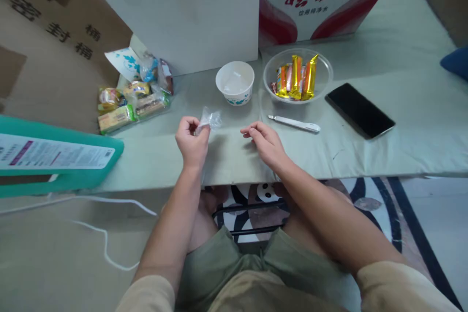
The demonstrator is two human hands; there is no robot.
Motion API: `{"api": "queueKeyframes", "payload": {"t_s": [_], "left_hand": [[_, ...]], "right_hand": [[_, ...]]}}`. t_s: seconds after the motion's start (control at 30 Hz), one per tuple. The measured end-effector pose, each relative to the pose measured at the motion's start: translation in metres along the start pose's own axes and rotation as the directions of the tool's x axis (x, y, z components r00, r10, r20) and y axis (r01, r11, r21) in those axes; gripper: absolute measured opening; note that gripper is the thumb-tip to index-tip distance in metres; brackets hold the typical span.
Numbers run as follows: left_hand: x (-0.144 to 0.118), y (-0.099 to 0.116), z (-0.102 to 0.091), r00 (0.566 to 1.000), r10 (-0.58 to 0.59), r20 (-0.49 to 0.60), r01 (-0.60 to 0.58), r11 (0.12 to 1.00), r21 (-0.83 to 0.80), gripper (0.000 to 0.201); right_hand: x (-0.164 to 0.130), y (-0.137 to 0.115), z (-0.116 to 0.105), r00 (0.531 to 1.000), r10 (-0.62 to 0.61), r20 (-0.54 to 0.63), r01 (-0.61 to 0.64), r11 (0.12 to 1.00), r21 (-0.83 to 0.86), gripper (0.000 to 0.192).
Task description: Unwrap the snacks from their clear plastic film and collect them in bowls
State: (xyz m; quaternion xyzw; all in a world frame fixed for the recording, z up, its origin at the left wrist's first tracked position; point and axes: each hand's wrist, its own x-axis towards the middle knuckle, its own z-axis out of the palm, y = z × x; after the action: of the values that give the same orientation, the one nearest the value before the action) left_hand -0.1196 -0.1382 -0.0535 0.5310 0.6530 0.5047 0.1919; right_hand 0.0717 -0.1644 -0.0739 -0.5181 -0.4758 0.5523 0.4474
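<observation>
My left hand (193, 141) is closed on a crumpled clear plastic wrapper (211, 119), whose loose end sticks out past the thumb. Across a small gap, my right hand (263, 140) hovers above the table with its fingers loosely bent and apart; I see nothing in it. Just beyond both hands stands a white paper bowl (235, 83) with a blue leaf print. To its right, a clear plastic bowl (268, 88) holds several gold-and-orange wrapped snack bars (297, 78). A white utility knife (294, 124) lies close to my right hand, its tip pointing left.
A black phone (360, 109) lies at the right. Packaged snacks (133, 107) are heaped at the left, by a brown carton (66, 48). White boxes (193, 24) line the back, and a green-teal container (91, 175) stands at the left front edge.
</observation>
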Motion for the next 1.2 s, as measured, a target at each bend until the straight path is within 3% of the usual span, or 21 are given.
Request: {"api": "queueKeyframes", "payload": {"t_s": [0.07, 0.17, 0.27, 0.37, 0.4, 0.47, 0.53, 0.57, 0.6, 0.63, 0.7, 0.77, 0.83, 0.93, 1.07, 1.13, 1.2], "left_hand": [[0.009, 0.025, 0.007, 0.989, 0.142, -0.041, -0.137, 0.984, 0.114, 0.024], [0.039, 0.057, 0.035, 0.959, 0.275, 0.068, -0.283, 0.937, 0.203, 0.026], [0.082, 0.065, 0.078, 0.925, 0.239, 0.295, -0.316, 0.915, 0.249, 0.021], [0.119, 0.055, 0.121, 0.886, 0.114, 0.450, -0.274, 0.911, 0.307, 0.023], [0.127, 0.051, 0.132, 0.840, 0.054, 0.540, -0.272, 0.903, 0.332, 0.024], [0.138, 0.047, 0.148, 0.695, -0.090, 0.713, -0.285, 0.876, 0.389, 0.022], [0.144, 0.051, 0.153, 0.566, -0.212, 0.797, -0.298, 0.848, 0.438, 0.016], [0.144, 0.054, 0.152, 0.537, -0.248, 0.806, -0.297, 0.839, 0.456, 0.015], [0.141, 0.058, 0.148, 0.544, -0.254, 0.800, -0.287, 0.839, 0.462, 0.017], [0.136, 0.062, 0.143, 0.580, -0.225, 0.783, -0.268, 0.856, 0.443, 0.019], [0.116, 0.066, 0.126, 0.719, -0.070, 0.692, -0.204, 0.930, 0.305, 0.020], [0.086, 0.061, 0.105, 0.872, 0.095, 0.480, -0.144, 0.987, 0.067, 0.016], [0.056, 0.046, 0.085, 0.949, 0.116, 0.294, -0.117, 0.993, -0.013, 0.012], [0.039, 0.010, 0.053, 0.989, 0.048, 0.141, -0.063, 0.993, 0.103, 0.012], [0.074, -0.035, 0.001, 0.989, 0.012, -0.148, 0.037, 0.947, 0.321, 0.035], [0.096, -0.051, -0.025, 0.987, -0.044, -0.157, 0.101, 0.920, 0.378, 0.045], [0.112, -0.064, -0.043, 0.993, -0.099, -0.067, 0.117, 0.915, 0.386, 0.048]], "right_hand": [[0.003, 0.000, 0.001, 0.999, -0.040, 0.010, 0.040, 0.999, -0.029, 0.028], [0.004, -0.002, 0.002, 0.995, -0.094, 0.026, 0.094, 0.995, -0.023, 0.026], [0.003, -0.006, 0.001, 0.992, -0.115, 0.043, 0.117, 0.992, -0.048, 0.020], [0.002, -0.010, -0.002, 0.991, -0.120, 0.053, 0.124, 0.989, -0.085, 0.018], [0.002, -0.012, -0.002, 0.991, -0.121, 0.053, 0.125, 0.988, -0.092, 0.018], [0.003, -0.014, -0.003, 0.990, -0.128, 0.053, 0.132, 0.986, -0.099, 0.018], [0.004, -0.016, -0.003, 0.989, -0.137, 0.054, 0.142, 0.985, -0.101, 0.017], [0.005, -0.017, -0.002, 0.988, -0.142, 0.055, 0.147, 0.984, -0.103, 0.016], [0.006, -0.017, -0.001, 0.988, -0.145, 0.055, 0.150, 0.983, -0.103, 0.015], [0.007, -0.017, -0.001, 0.987, -0.149, 0.053, 0.154, 0.982, -0.105, 0.013], [0.008, -0.017, 0.001, 0.986, -0.157, 0.050, 0.161, 0.981, -0.110, 0.013], [0.009, -0.015, 0.003, 0.986, -0.161, 0.048, 0.166, 0.978, -0.125, 0.013], [0.009, -0.011, 0.007, 0.987, -0.155, 0.047, 0.160, 0.977, -0.138, 0.013], [0.007, -0.003, 0.013, 0.990, -0.131, 0.059, 0.138, 0.980, -0.145, 0.014], [0.001, 0.001, 0.028, 0.989, -0.112, 0.096, 0.129, 0.972, -0.198, 0.014], [-0.001, -0.001, 0.040, 0.984, -0.118, 0.134, 0.144, 0.966, -0.214, 0.013], [-0.001, -0.003, 0.055, 0.975, -0.137, 0.173, 0.174, 0.960, -0.221, 0.013]]}}
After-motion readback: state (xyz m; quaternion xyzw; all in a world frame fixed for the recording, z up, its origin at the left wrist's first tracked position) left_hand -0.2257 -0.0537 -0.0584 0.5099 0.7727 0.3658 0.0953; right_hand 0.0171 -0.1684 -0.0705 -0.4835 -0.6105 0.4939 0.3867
